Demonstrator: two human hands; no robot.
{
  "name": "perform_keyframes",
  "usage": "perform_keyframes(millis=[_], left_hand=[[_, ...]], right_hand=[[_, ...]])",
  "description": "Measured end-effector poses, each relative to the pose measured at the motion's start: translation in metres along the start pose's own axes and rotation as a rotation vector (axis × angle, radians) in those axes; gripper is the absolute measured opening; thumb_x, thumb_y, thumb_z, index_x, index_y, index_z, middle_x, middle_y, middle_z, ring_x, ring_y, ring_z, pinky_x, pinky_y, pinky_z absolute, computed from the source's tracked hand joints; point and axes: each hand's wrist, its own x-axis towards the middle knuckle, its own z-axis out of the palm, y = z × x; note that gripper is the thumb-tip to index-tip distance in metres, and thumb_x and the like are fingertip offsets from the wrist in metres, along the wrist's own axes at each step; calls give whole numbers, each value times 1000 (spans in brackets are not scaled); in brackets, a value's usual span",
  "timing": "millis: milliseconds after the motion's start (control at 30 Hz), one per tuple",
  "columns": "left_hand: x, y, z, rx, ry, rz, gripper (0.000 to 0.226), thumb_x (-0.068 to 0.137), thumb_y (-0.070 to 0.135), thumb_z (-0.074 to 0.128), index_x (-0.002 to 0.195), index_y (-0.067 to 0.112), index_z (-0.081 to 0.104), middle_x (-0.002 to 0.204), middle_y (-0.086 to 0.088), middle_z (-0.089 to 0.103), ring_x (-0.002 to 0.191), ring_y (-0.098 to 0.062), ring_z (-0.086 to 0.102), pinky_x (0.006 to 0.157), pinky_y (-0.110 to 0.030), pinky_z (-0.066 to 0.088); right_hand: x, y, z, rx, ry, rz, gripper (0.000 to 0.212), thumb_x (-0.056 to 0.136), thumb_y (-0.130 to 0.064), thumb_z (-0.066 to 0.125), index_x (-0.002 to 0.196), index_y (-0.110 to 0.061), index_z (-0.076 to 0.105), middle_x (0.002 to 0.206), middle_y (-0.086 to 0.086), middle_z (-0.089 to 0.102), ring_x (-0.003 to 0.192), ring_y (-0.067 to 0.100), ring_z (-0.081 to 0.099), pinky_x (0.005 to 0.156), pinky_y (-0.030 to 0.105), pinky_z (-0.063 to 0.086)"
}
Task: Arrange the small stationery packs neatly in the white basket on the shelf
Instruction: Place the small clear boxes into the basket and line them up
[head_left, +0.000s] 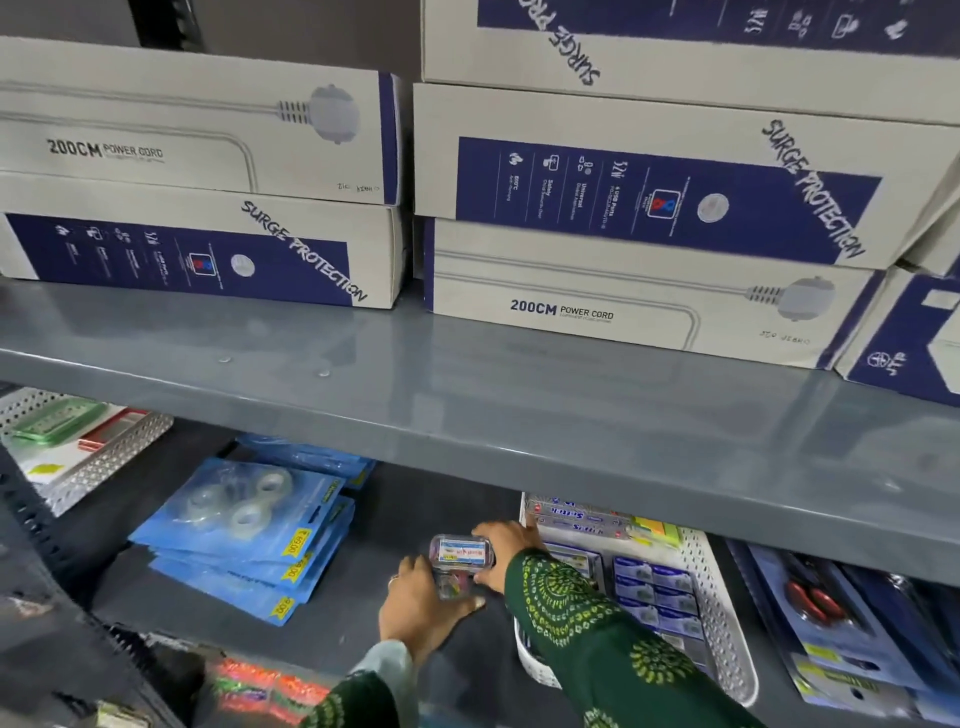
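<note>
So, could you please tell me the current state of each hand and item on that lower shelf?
Left hand: gripping the clear pack from below.
Right hand: gripping the same pack from the right.
Clear pack: held outside the basket, at its left.
White basket: partly filled with packs in rows.
Blue tape packs: stacked, untouched.

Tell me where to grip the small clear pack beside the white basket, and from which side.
Grip the clear pack across its two short ends, coming from the front, as the left hand and right hand do: it is small and boxy, and the white basket blocks its right.
</note>
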Motion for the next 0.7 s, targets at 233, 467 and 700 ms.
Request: perform_keyframes(millis=[233,467,700], left_hand=[[7,-8,-18,-42,124,109,28,65,40,77,83,19,74,74,0,66,80,-27,67,62,-26,45],[14,26,-33,-123,54,576,41,55,26,77,96,28,74,86,13,69,84,-5,60,78,-13,44],[16,80,-12,27,-389,699,57,62,30,76,118,26,69,116,9,64,104,-5,61,97,-19,46]], right_hand=[[-20,35,-32,347,187,216,47,70,-35,77,113,-21,65,113,5,69,105,25,62,94,29,49],[-96,137,-58,434,224,405,47,59,-14,83,105,-14,71,73,-10,67,74,15,62,78,23,51],[-133,148,-38,215,-138,381,51,58,-22,83,107,-21,68,105,2,71,89,16,65,84,23,53]])
